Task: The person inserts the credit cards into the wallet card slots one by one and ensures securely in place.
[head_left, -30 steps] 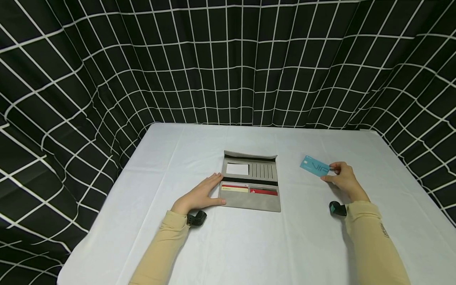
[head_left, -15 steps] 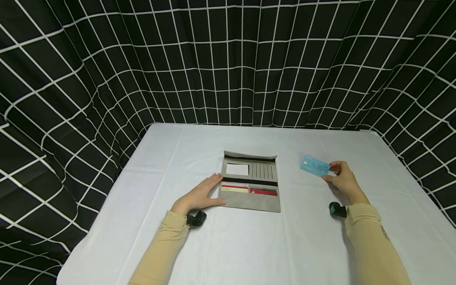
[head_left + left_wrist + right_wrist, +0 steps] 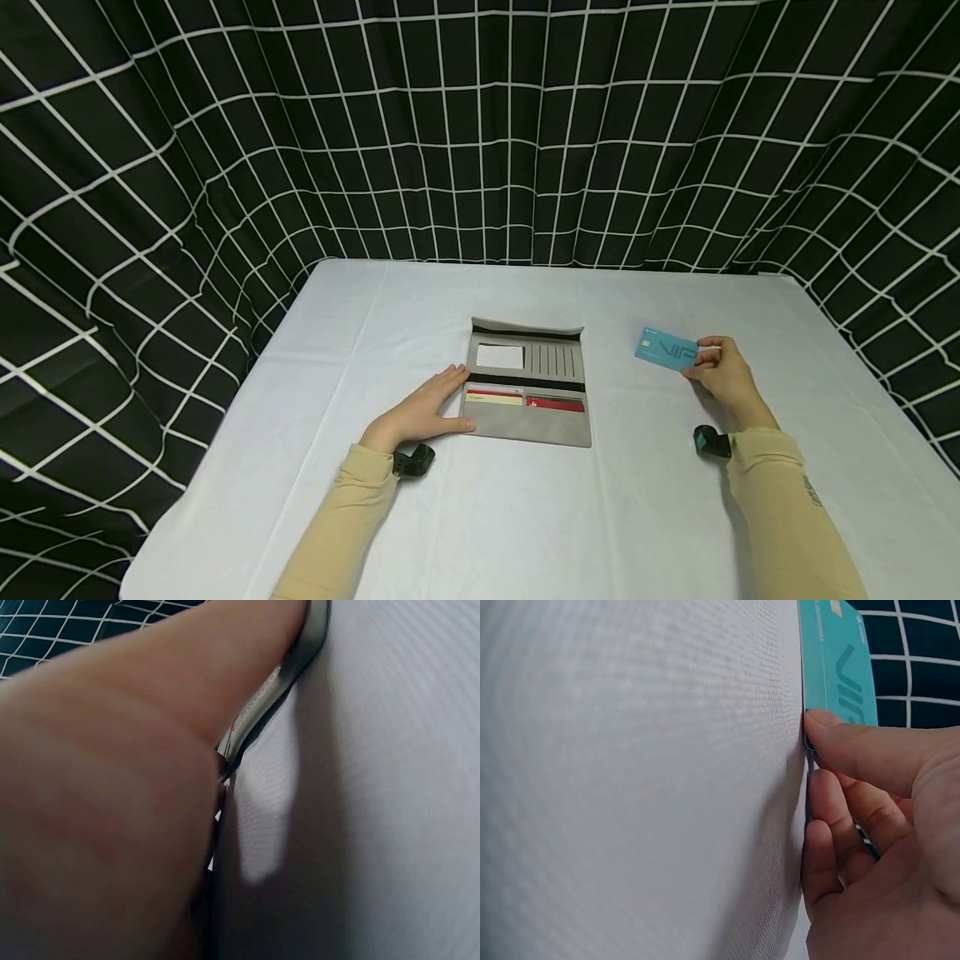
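Note:
A grey wallet [image 3: 525, 427] lies unfolded near the middle of the table, with a few cards [image 3: 555, 404] in its lower slots and a white panel [image 3: 499, 357] in its upper half. My left hand [image 3: 420, 412] rests along the wallet's left edge, fingers extended and thumb on the lower corner. To the right, my right hand [image 3: 726, 375] pinches the end of a blue bank card [image 3: 666, 348] marked VIP. The right wrist view shows the thumb on the face of the card [image 3: 840, 667], low over the cloth, with the other fingers curled beneath.
A white cloth covers the table [image 3: 510, 517]. Black curtains [image 3: 495, 133] with a white grid enclose the back and sides. A small dark device sits on each wrist.
The blue card has shifted slightly to the right and turned a little in my right hand, whose grip has adjusted. My left hand and the wallet stay where they were.

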The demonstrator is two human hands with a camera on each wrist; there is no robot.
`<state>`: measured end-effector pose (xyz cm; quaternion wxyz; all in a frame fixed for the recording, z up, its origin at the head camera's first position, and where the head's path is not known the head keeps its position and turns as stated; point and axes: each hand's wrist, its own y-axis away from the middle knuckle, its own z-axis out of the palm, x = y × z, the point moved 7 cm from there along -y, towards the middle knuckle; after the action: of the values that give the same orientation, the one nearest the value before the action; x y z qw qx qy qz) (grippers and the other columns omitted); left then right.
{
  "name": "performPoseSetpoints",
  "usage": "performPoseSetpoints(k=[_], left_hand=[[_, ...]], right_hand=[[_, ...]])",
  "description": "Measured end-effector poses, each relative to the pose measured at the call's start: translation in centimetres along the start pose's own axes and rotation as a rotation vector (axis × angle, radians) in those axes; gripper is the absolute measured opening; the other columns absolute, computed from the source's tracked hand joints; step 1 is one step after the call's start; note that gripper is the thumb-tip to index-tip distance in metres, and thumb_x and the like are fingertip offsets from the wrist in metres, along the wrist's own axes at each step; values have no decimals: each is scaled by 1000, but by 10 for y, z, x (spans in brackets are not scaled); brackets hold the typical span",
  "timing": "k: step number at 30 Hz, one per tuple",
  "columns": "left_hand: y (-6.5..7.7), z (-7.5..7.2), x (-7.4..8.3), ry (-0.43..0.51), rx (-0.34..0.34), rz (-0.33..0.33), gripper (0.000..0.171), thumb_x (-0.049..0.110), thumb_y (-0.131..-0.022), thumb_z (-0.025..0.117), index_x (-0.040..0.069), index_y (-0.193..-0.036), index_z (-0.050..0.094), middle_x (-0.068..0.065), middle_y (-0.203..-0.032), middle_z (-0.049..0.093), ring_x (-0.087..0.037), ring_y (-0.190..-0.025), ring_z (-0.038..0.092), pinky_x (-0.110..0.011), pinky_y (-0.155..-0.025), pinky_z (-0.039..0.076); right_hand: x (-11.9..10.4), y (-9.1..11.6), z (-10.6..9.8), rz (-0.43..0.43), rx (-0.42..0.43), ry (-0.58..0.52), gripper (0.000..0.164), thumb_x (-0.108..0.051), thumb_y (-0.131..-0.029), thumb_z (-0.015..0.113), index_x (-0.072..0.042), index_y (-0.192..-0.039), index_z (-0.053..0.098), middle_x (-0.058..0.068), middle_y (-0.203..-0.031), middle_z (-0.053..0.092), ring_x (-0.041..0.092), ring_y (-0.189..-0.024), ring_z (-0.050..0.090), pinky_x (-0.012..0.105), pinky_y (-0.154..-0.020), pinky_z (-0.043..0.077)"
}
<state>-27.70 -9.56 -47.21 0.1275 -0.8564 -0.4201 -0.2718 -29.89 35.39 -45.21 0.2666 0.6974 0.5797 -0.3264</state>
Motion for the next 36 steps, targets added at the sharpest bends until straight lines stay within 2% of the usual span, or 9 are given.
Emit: performPoseSetpoints(k=[9, 16, 23, 31, 36], left_hand=[[0, 2, -3, -10, -5, -8, 90, 56, -81, 62, 10, -148, 22, -6, -153, 15, -19, -139, 7, -35, -111, 8], [1, 0, 0, 6, 12, 11, 88, 52, -82, 64, 7, -147, 24, -10, -152, 17, -24, -139, 10, -41, -111, 12], [2, 0, -1, 5, 10, 6, 88, 51, -82, 64, 8, -147, 24, -9, -152, 17, -24, -139, 10, -40, -111, 11], [1, 1, -2, 7, 6, 10, 89, 52, -82, 64, 8, -147, 24, -9, -152, 17, -22, -139, 9, -39, -111, 11], [0, 2, -5, -5, 5, -5, 89, 55, -81, 63, 10, -148, 23, -7, -153, 16, -20, -139, 8, -38, -111, 11]], right_hand=[[5, -1, -4, -9, 30, -22, 58, -1, -84, 64, 5, -131, 30, 19, -106, 50, 8, -77, 47, 15, -58, 43], [-4, 0, -6, -9, 42, -33, 60, -1, -84, 64, 6, -133, 29, 20, -106, 49, 2, -74, 46, 17, -56, 43], [-6, -2, -4, -18, 12, -17, 59, -4, -85, 64, 4, -134, 32, 20, -105, 49, 3, -75, 46, 16, -56, 43], [-16, 3, -4, -77, -15, -106, 59, -6, -85, 65, 5, -133, 32, 17, -101, 50, -5, -73, 52, 12, -62, 42], [-28, 6, 1, -143, -57, -158, 51, -4, -89, 60, 7, -131, 33, 18, -99, 49, -3, -73, 56, 16, -65, 49]])
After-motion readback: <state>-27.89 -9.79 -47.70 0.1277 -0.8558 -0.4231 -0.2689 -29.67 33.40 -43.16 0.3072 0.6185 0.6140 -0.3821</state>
